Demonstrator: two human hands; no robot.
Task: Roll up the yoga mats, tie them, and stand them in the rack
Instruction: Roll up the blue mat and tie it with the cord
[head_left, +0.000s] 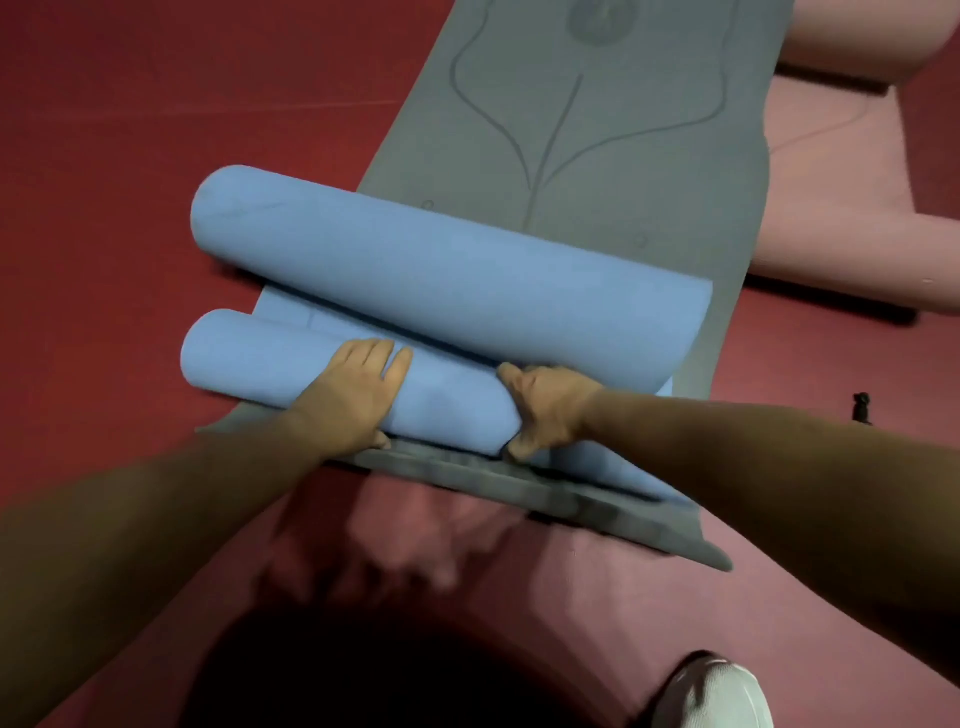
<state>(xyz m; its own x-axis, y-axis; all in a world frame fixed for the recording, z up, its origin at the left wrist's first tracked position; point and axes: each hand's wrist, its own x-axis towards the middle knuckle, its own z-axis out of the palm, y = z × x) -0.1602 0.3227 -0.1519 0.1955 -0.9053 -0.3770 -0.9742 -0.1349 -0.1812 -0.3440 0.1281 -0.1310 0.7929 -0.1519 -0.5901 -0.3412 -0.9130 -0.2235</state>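
A blue yoga mat lies across a flat grey mat (597, 156), curled into a roll at each end. The thicker far roll (441, 280) runs from upper left to right. The thinner near roll (260, 358) sits close to the grey mat's front edge. My left hand (353, 395) presses palm-down on top of the near roll. My right hand (540, 410) grips the near roll's right part, thumb and fingers wrapped around it. A strip of flat blue mat shows between the two rolls.
The floor (130, 156) is red carpet. A pink mat (841, 182) lies flat to the right, partly under the grey one. A small dark object (862, 408) lies on the floor at right. A white shoe (717, 691) is at bottom right.
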